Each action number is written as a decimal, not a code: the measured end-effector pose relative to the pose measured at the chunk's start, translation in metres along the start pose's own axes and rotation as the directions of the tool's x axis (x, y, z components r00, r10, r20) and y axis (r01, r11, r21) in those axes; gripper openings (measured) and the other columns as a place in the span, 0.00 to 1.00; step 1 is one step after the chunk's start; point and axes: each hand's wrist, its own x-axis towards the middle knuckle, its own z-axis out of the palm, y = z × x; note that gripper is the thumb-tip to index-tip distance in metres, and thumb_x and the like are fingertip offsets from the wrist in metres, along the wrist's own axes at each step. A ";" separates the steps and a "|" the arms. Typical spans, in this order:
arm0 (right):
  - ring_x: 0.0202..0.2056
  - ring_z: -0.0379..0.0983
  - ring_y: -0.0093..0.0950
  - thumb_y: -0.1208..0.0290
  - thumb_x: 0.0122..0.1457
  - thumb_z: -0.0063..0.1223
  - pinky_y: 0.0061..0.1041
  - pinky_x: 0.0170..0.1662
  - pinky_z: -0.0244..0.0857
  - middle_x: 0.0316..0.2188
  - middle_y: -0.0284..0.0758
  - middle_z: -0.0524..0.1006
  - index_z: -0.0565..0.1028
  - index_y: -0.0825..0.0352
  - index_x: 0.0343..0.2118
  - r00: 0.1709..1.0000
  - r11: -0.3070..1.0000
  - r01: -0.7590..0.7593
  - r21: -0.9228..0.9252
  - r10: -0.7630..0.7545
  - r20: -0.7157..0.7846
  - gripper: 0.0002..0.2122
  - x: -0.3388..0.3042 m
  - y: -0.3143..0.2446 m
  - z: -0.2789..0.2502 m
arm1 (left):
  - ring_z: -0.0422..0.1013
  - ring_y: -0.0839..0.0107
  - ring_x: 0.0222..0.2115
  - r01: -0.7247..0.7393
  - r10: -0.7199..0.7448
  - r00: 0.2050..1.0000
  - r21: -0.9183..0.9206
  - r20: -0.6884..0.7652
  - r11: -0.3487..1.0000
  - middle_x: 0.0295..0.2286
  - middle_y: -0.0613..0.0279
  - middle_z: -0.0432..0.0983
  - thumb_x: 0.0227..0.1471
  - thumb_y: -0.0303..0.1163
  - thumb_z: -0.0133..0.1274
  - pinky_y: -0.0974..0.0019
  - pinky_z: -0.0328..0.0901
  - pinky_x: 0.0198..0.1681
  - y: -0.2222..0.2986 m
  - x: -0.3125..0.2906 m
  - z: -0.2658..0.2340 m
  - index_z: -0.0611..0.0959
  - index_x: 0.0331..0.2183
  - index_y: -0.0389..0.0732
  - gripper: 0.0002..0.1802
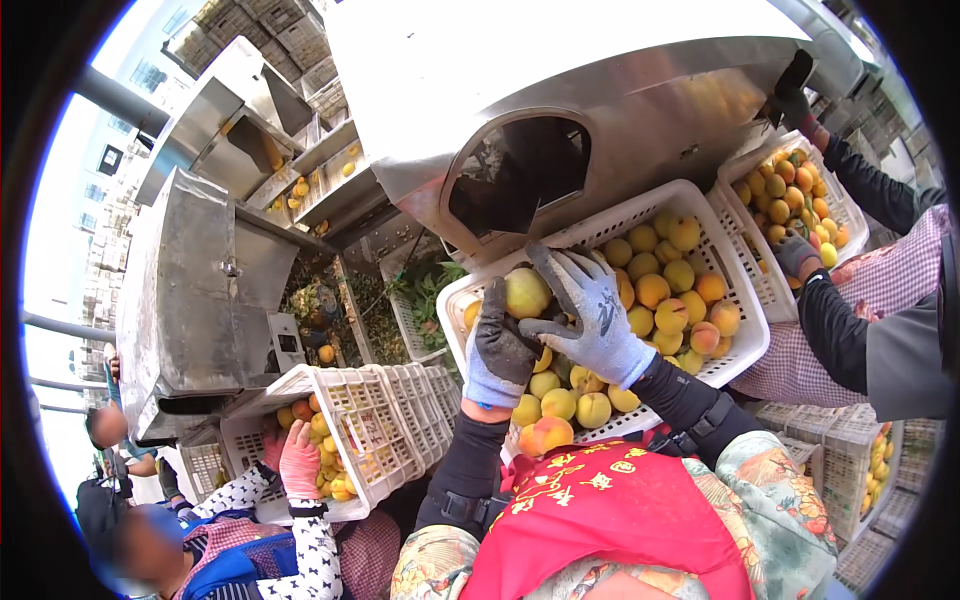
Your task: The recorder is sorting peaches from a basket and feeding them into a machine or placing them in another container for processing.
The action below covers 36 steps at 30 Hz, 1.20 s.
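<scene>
A yellow-green peach (pixel 526 293) is held between my gloved hands over the near-left part of a white perforated crate (pixel 757 355). My left hand (pixel 498 348), in a grey glove with dark fingers, closes round its left side. My right hand (pixel 598 315), in a matching glove, curves over its right side, fingers above and thumb below. Many yellow and orange-blushed peaches (pixel 671 317) fill the crate around and under my hands. Part of the crate's left side is hidden by my hands and arms.
A metal machine housing (pixel 620 100) with a dark opening stands beyond the crate. At left, a person's pink-gloved hand (pixel 299 462) is at another peach crate (pixel 370 430). At right, a co-worker's gloved hand (pixel 796 253) touches peaches in a crate (pixel 850 220). Stacked crates (pixel 820 430) stand lower right.
</scene>
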 end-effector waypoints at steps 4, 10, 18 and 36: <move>0.52 0.64 0.45 0.63 0.39 0.66 0.41 0.57 0.53 0.51 0.43 0.70 0.64 0.65 0.59 0.997 0.998 -0.070 0.006 0.070 -0.043 0.40 -0.001 0.005 0.016 | 0.72 0.56 0.45 0.138 -0.145 0.989 -0.139 -0.039 0.981 0.46 0.54 0.74 0.58 0.54 0.44 0.57 0.68 0.49 0.002 0.016 -0.010 0.72 0.52 0.39 0.31; 0.50 0.65 0.44 0.56 0.40 0.64 0.45 0.58 0.52 0.48 0.44 0.71 0.66 0.68 0.55 0.992 0.997 -0.007 -0.071 -0.001 -0.125 0.37 0.031 0.029 0.025 | 0.71 0.59 0.44 0.139 -0.125 0.975 0.065 -0.183 0.988 0.42 0.55 0.76 0.52 0.65 0.45 0.54 0.64 0.52 -0.001 0.017 -0.014 0.75 0.47 0.38 0.39; 0.57 0.58 0.45 0.52 0.43 0.64 0.48 0.61 0.48 0.53 0.45 0.65 0.66 0.69 0.55 0.999 0.970 -0.047 -0.239 0.039 -0.038 0.37 0.063 0.066 0.041 | 0.67 0.59 0.52 0.018 -0.427 0.904 0.998 0.007 0.054 0.49 0.58 0.73 0.51 0.39 0.54 0.60 0.60 0.56 -0.026 -0.065 -0.078 0.76 0.51 0.47 0.24; 0.50 0.66 0.45 0.49 0.49 0.56 0.39 0.54 0.58 0.49 0.49 0.70 0.58 0.65 0.61 0.716 0.799 -0.164 -0.578 0.500 0.488 0.39 -0.029 0.100 -0.013 | 0.68 0.58 0.45 -0.449 -0.607 0.791 0.752 0.082 -0.483 0.43 0.58 0.70 0.41 0.40 0.59 0.56 0.63 0.48 -0.027 -0.080 -0.066 0.73 0.52 0.47 0.33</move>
